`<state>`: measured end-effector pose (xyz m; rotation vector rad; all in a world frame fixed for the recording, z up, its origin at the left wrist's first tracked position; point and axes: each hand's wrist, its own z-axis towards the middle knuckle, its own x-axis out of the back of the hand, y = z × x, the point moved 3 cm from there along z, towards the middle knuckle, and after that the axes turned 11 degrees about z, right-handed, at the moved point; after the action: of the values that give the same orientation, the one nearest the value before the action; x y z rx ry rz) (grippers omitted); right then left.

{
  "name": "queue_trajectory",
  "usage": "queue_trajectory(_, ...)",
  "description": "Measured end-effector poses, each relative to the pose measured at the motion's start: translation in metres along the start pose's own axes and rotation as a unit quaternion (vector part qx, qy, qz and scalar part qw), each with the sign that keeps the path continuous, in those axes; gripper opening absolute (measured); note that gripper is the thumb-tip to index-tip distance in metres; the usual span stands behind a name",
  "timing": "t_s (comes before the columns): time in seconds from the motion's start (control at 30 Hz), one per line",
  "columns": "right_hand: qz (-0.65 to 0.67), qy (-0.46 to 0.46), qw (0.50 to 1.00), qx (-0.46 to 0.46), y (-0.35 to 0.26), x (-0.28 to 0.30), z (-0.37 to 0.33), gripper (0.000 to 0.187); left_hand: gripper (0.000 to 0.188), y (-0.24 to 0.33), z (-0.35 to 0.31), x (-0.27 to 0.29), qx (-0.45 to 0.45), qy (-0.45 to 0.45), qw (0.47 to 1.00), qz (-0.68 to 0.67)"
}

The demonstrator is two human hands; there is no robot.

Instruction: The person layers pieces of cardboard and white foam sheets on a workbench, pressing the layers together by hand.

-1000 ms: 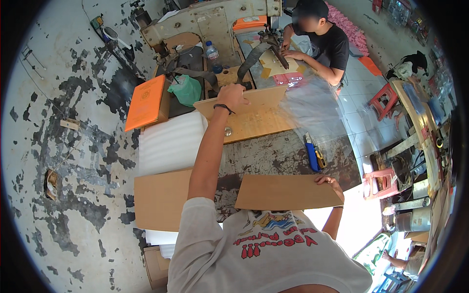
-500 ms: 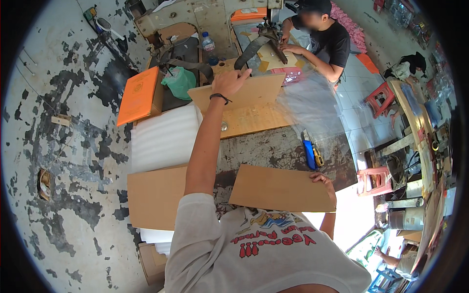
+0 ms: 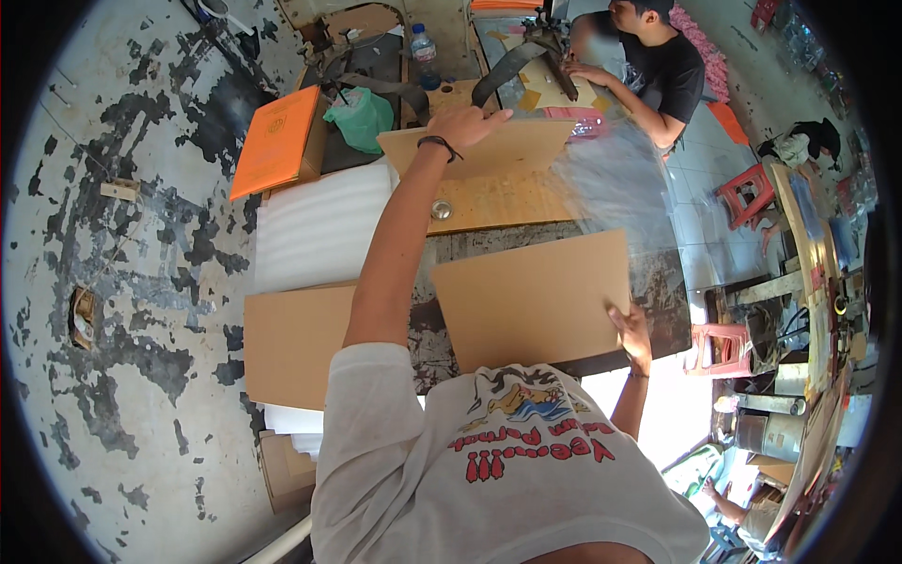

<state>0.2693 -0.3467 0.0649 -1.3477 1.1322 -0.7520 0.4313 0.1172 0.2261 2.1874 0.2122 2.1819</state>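
Observation:
My left hand [image 3: 467,128] reaches far forward and grips the top edge of a brown cardboard panel [image 3: 498,148], which stands tilted on the wooden board [image 3: 507,199]. Some of that hand's fingers are hidden behind the panel. Close to my body, my right hand [image 3: 631,333] holds a second brown cardboard sheet [image 3: 531,296] by its right edge, thumb on the near face. That sheet slants up above the dark worn tabletop [image 3: 662,282] and is apart from the panel.
White foam sheets [image 3: 324,230] and a cardboard stack [image 3: 296,343] lie at the left. Behind them are an orange box [image 3: 277,143], a green plastic bag [image 3: 362,122] and a water bottle [image 3: 425,58]. Clear plastic [image 3: 615,183] spreads right. A co-worker [image 3: 662,70] works across the table.
My right hand has raised and tilted the near sheet, which now hides the blue cutter that showed on the table. My left hand stays on the far panel. The whole view has shifted slightly.

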Motion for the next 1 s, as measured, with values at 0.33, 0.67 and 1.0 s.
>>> queue_trajectory(0.33,-0.204,0.059,0.973,-0.093,0.052,-0.077,0.024,0.043,0.085,0.007,-0.004,-0.002,0.013,-0.025,1.000,0.003)
queue_trajectory(0.67,-0.248,0.084,0.953,0.150,0.039,-0.093,0.019,0.017,0.084,0.002,0.000,0.002,0.010,0.010,1.000,0.007)
queue_trajectory(1.0,-0.131,-0.143,0.981,-0.025,0.086,-0.129,0.017,0.018,0.081,0.002,0.008,-0.002,0.032,0.008,0.999,-0.009)
